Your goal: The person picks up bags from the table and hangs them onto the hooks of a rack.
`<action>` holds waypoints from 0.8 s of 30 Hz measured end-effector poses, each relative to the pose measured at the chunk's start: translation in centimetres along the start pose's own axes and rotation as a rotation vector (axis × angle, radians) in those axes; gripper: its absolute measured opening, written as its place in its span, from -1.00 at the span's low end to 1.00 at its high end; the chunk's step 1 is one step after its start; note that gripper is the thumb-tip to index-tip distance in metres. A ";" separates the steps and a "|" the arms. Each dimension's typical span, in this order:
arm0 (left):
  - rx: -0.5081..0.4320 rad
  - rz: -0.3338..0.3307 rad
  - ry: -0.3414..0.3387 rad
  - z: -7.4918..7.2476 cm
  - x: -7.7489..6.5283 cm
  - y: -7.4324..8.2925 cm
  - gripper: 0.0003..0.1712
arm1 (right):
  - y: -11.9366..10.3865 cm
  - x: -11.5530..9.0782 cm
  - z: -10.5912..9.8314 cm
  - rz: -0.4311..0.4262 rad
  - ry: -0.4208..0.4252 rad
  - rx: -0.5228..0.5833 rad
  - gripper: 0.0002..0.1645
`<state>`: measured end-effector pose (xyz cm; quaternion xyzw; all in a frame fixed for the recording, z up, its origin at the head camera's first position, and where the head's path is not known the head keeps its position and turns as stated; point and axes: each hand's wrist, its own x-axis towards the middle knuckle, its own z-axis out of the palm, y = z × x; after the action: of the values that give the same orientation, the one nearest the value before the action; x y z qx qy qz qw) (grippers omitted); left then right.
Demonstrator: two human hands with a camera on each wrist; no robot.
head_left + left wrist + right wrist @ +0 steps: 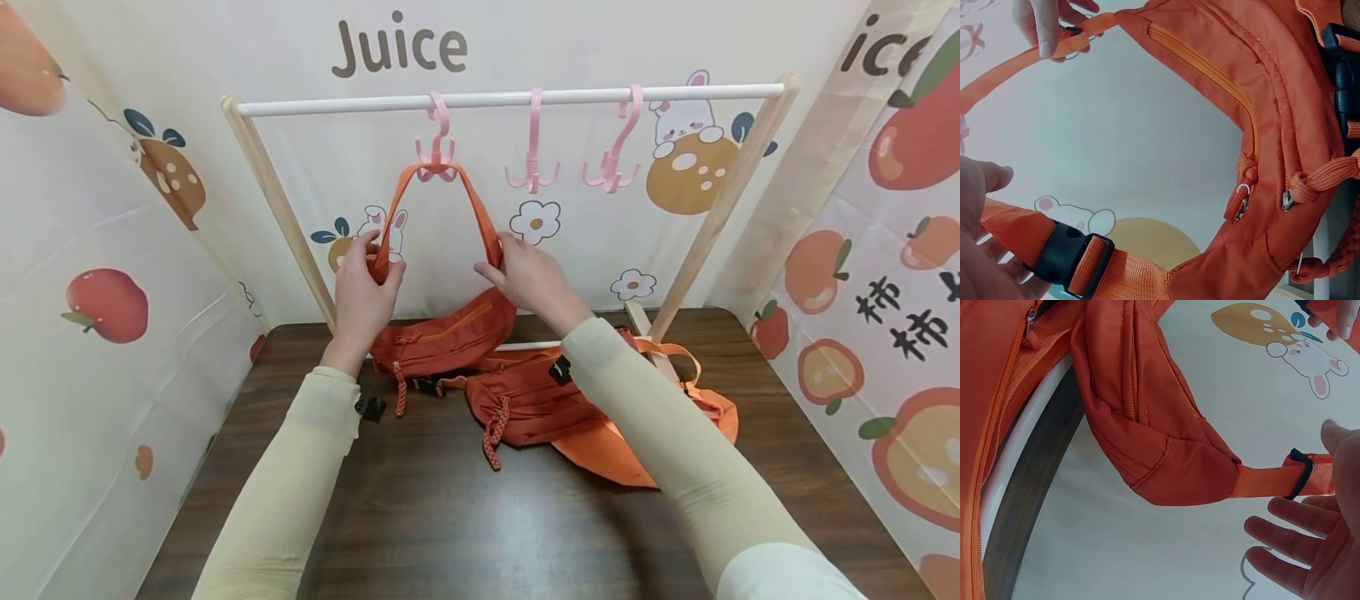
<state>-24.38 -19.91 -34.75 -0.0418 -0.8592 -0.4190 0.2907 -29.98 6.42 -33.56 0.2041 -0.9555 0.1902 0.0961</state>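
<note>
An orange-red waist bag (450, 337) hangs by its orange strap (480, 208) from the leftmost pink hook (437, 137). My left hand (363, 292) is at the strap's left side, its fingers extended behind the webbing near a black buckle (1066, 256), thumb held apart. On the opposite side, my right hand (532, 275) touches the strap with straight, spread fingers, close to a black slider (1299, 474). The bag body dangles below both hands, its zipper pulls (1241, 203) hanging loose.
A second orange-red waist bag (532, 404) and brighter orange fabric (611, 454) lie on the dark wooden table (420, 517), partly behind my right sleeve. Two more pink hooks (533, 150) hang on the white rail (337, 105) of the wooden-legged rack. Printed cloth walls surround the table.
</note>
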 end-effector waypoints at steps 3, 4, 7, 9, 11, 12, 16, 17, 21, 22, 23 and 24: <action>-0.005 0.009 0.006 0.0 -0.3 -0.1 -0.31 | 0.1 -0.2 -0.2 0.004 -0.014 0.006 -0.05; -0.004 0.011 0.009 -0.1 -0.4 -0.1 -0.31 | 0.1 -0.3 -0.3 0.007 -0.019 0.011 -0.02; -0.003 0.023 0.016 -0.1 -0.6 -0.2 -0.28 | 0.2 -0.7 -0.6 0.019 -0.038 0.018 0.06; -0.003 0.032 0.021 -0.2 -0.8 -0.2 -0.27 | 0.3 -0.9 -0.9 0.028 -0.049 0.019 0.11; -0.009 0.039 0.030 -0.2 -0.9 -0.2 -0.27 | 0.4 -1.2 -1.1 0.032 -0.057 0.018 0.15; -0.013 0.043 0.037 -0.3 -1.0 -0.1 -0.26 | 0.5 -1.4 -1.2 0.032 -0.058 0.017 0.16; -0.017 0.049 0.067 -0.4 -1.5 0.0 -0.25 | 1.0 -2.2 -1.5 0.027 -0.044 0.023 0.19; -0.018 0.053 0.076 -0.4 -1.6 0.0 -0.25 | 1.1 -2.4 -1.6 0.025 -0.039 0.030 0.20; -0.021 0.081 0.109 -0.5 -2.0 0.0 -0.27 | 1.7 -3.3 -2.0 0.021 -0.026 0.057 0.25; -0.021 0.089 0.116 -0.6 -2.2 0.0 -0.27 | 1.9 -3.5 -2.1 0.020 -0.026 0.062 0.26; -0.025 0.098 0.123 -0.6 -2.3 0.0 -0.28 | 2.0 -3.7 -2.2 0.021 -0.024 0.066 0.25; -0.027 0.104 0.128 -0.6 -2.5 0.0 -0.28 | 2.2 -3.8 -2.2 0.021 -0.026 0.067 0.24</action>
<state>-22.05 -19.94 -35.74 -0.0634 -0.8298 -0.4164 0.3660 -27.23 10.53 -33.28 0.1997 -0.9518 0.2206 0.0750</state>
